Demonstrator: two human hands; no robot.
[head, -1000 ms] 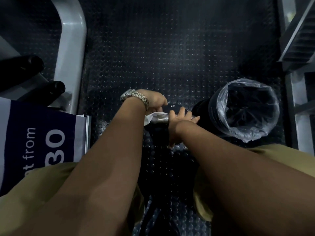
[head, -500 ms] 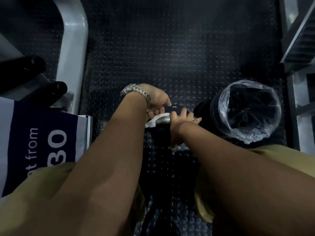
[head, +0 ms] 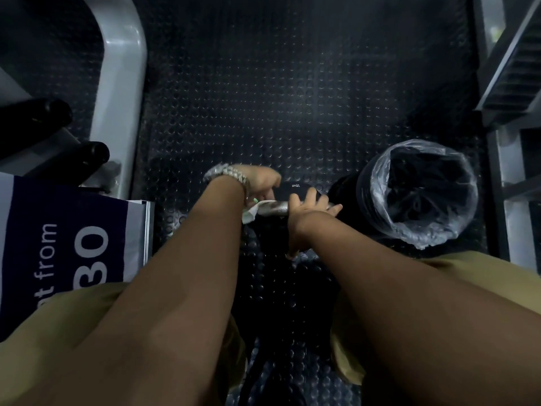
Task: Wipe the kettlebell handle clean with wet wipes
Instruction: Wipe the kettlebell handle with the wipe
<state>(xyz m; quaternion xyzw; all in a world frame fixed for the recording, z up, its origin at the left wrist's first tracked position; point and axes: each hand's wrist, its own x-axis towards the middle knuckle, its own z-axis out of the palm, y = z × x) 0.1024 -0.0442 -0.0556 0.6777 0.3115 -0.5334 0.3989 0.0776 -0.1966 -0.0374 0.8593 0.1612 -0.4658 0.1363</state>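
White wet wipe (head: 250, 214) pinched in left hand (head: 261, 182) against kettlebell handle (head: 273, 208); right hand (head: 307, 210) grips that handle.

floor: dark studded rubber mat (head: 292, 98) | left: grey machine frame (head: 123, 83) | right: lined bin (head: 421, 194) | light: dim

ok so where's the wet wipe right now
Head view, just left of centre: the left hand holds the wet wipe on the left end of the kettlebell handle, beside the right hand gripping it.
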